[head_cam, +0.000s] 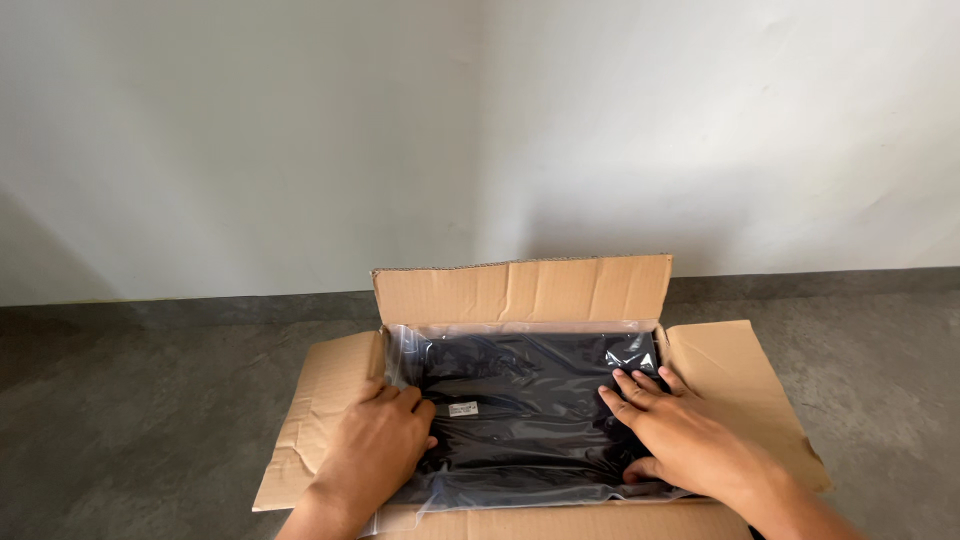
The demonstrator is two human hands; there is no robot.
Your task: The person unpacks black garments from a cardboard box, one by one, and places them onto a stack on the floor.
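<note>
Inside the open cardboard box on the grey floor lies a black item in a clear plastic bag. I rest my left hand and right hand flat on it, fingers spread, gripping nothing. Even pressure at both ends should keep the slippery bag from sliding.

A brown cardboard box holds a black item in clear plastic wrap on a grey floor.
</note>
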